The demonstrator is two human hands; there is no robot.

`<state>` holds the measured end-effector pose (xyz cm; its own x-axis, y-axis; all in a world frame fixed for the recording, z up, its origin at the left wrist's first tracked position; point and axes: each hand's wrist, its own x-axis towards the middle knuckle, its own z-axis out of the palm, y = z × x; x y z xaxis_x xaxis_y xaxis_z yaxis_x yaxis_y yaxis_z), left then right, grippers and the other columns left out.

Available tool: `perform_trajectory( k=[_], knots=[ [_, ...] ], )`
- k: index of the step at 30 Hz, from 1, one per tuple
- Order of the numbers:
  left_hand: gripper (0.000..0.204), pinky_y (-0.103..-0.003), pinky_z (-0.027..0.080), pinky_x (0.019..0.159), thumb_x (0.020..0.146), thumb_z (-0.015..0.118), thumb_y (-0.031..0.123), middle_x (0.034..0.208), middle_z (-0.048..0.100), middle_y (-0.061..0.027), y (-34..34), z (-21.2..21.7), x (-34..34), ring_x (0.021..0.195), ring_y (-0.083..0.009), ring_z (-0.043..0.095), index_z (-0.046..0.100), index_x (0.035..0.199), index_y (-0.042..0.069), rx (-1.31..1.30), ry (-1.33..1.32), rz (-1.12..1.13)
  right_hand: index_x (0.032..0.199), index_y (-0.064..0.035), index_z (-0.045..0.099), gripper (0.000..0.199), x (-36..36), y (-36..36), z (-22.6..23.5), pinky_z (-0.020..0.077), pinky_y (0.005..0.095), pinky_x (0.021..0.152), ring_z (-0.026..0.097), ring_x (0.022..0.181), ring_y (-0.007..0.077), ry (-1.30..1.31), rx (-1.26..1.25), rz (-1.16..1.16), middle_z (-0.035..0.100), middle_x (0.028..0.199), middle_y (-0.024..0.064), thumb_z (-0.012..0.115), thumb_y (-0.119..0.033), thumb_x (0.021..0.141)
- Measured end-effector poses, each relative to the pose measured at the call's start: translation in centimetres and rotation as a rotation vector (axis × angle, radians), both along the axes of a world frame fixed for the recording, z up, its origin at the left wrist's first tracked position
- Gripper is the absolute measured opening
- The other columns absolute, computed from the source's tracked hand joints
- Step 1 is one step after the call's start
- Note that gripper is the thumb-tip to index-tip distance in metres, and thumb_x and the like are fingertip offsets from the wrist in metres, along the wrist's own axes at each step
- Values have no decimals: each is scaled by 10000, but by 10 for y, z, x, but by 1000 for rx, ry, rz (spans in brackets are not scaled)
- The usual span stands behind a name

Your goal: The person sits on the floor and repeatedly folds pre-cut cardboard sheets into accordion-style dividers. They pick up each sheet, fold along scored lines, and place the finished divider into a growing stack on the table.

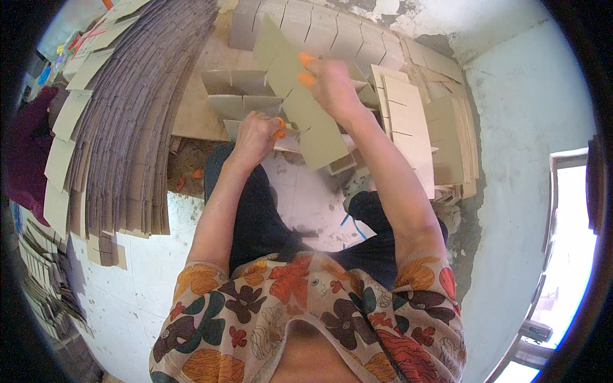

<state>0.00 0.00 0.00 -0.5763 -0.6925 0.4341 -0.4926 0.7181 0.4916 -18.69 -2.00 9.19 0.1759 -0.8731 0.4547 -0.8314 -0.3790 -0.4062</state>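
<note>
In front of me my right hand (335, 89), orange covers on its fingertips, pinches a long slotted cardboard strip (306, 121). The strip slants from the far left toward my knees. Lower and to the left, my left hand (257, 137) has its fingers closed at the edge of a cardboard divider (242, 105), whose strips stand upright and parallel. An orange cover shows on this hand too. The slanting strip passes over the divider and hides part of it; whether the two are joined I cannot tell.
A tall bank of stacked cardboard strips (131, 108) rises at the left. Slotted strips (402, 121) lean in a stack at the right, beside more cardboard pieces (450, 140) near the wall (523, 127). A row of cardboard pieces (325, 29) stands at the back.
</note>
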Motion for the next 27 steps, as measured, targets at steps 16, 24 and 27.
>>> perform_trajectory(
  k=[16, 24, 27],
  knots=[
    [139, -420, 451, 604, 667, 711, 138, 654, 583, -155, -14, -11, -12, 638, -332, 575, 641, 747, 48, -3, 20, 24, 885, 62, 546, 214, 13, 48, 31, 499, 457, 701, 615, 816, 398, 345, 460, 27, 608, 834, 267, 610, -87, 747],
    [117, -421, 456, 615, 671, 703, 126, 669, 597, -140, -4, -8, -15, 649, -338, 578, 635, 739, 59, -6, 0, 42, 863, 60, 576, 143, 3, 44, -22, 521, 439, 683, 634, 804, 375, 326, 396, 79, 622, 812, 253, 570, -9, 738],
    [130, -424, 454, 613, 680, 701, 131, 682, 595, -137, -8, -6, -18, 675, -340, 574, 634, 767, 62, -53, -25, 44, 847, 56, 582, 145, 1, 56, -55, 518, 444, 671, 638, 787, 366, 373, 369, 64, 619, 784, 242, 587, -47, 745]
  ],
)
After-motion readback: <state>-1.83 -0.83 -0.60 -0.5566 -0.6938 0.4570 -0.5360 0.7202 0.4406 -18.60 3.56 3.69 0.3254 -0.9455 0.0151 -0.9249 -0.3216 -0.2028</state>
